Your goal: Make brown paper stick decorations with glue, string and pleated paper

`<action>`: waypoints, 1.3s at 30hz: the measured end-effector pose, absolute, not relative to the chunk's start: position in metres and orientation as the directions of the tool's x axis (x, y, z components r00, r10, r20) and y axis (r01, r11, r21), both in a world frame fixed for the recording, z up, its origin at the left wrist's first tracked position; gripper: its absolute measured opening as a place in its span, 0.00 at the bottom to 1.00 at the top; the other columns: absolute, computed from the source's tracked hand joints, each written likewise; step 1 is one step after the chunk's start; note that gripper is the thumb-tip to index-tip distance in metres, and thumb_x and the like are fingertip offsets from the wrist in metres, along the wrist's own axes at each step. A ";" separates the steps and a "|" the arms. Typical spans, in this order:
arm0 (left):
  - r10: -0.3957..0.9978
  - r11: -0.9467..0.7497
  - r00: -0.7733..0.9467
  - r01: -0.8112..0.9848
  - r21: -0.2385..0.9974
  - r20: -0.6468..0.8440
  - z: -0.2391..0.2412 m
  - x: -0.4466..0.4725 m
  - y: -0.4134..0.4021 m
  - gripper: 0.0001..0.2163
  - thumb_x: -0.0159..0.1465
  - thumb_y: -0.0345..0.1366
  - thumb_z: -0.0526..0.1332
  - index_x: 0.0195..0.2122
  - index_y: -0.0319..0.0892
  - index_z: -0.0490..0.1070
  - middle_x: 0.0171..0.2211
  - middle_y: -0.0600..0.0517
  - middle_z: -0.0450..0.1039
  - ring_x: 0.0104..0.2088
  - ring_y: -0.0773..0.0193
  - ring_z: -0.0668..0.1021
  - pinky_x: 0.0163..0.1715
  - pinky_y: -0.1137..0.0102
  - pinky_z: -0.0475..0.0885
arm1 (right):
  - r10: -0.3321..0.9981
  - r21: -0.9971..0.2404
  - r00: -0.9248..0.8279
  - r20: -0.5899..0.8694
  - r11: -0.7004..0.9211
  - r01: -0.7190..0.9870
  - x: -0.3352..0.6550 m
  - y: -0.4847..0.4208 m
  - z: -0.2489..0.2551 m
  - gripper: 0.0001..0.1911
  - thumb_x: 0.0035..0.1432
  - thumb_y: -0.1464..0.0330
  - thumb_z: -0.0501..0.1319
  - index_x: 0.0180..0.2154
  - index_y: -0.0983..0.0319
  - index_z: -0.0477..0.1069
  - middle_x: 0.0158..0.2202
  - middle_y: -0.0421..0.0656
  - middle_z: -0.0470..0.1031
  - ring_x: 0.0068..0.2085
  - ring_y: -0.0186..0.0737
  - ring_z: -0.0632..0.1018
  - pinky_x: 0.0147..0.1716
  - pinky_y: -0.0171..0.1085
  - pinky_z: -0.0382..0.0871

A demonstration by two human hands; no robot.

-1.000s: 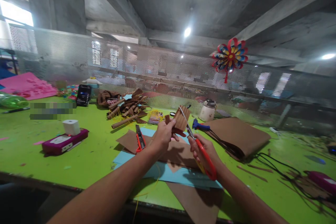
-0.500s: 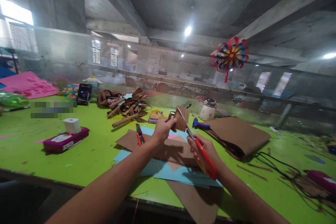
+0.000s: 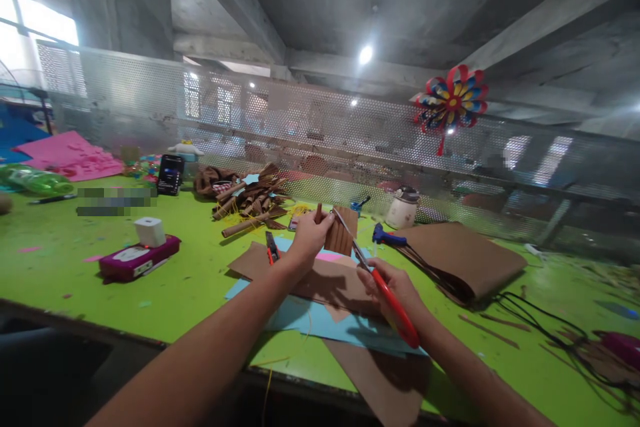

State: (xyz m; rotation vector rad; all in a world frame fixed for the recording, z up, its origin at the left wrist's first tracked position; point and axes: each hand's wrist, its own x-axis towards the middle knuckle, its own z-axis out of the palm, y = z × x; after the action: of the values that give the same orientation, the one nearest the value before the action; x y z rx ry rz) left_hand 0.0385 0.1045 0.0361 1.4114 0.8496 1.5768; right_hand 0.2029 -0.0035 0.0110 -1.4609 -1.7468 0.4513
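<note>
My left hand (image 3: 309,238) pinches a small piece of brown pleated paper (image 3: 341,232) and holds it up above the table. My right hand (image 3: 393,288) grips red-handled scissors (image 3: 384,290), whose silver blades reach up along the paper's right edge. Below both hands lie brown paper sheets (image 3: 325,283) on a light blue sheet (image 3: 320,320). An orange-and-black cutter (image 3: 272,248) lies on the brown sheet just left of my left wrist.
The green table (image 3: 65,260) holds a magenta box with a white cube (image 3: 137,257), a phone (image 3: 170,175), a heap of brown paper rolls (image 3: 250,200), a white jar (image 3: 403,209), a blue tool (image 3: 385,236), folded brown paper (image 3: 463,259) and black cables (image 3: 545,333). A perforated metal screen (image 3: 310,133) with a paper pinwheel (image 3: 453,99) backs the table.
The brown paper piece has turned in my left hand and the scissor blades have closed in against its right edge. The view has shifted slightly to the left.
</note>
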 end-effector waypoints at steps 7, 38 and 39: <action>0.929 -0.323 0.104 -0.241 0.915 0.355 0.039 0.041 0.092 0.09 0.49 0.37 0.62 0.24 0.39 0.64 0.19 0.57 0.61 0.18 0.74 0.62 0.19 0.76 0.55 | 0.948 -0.717 0.003 0.318 0.238 0.655 0.204 -0.006 0.016 0.21 0.48 0.51 0.56 0.39 0.56 0.72 0.22 0.40 0.71 0.21 0.36 0.70 0.18 0.31 0.59; 0.953 -0.162 0.173 -0.401 0.902 0.248 0.041 0.037 0.088 0.10 0.46 0.36 0.64 0.24 0.40 0.63 0.16 0.60 0.59 0.14 0.75 0.60 0.14 0.77 0.47 | 0.932 -0.723 -0.005 0.361 0.284 0.630 0.205 -0.006 0.012 0.22 0.47 0.50 0.56 0.38 0.58 0.72 0.20 0.40 0.70 0.23 0.37 0.72 0.18 0.31 0.59; 0.953 -0.157 0.174 -0.412 0.897 0.247 0.041 0.037 0.088 0.10 0.46 0.36 0.64 0.24 0.40 0.63 0.16 0.60 0.59 0.15 0.75 0.60 0.14 0.77 0.47 | 0.932 -0.723 -0.003 0.361 0.282 0.631 0.205 -0.006 0.012 0.22 0.47 0.50 0.56 0.38 0.58 0.73 0.20 0.40 0.70 0.23 0.38 0.72 0.18 0.31 0.59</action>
State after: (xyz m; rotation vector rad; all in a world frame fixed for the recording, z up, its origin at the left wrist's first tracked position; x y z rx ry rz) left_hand 0.0374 0.0883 0.0409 1.1444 0.6413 1.3525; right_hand 0.2052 -0.0060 0.0118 -1.4344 -1.7188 0.4560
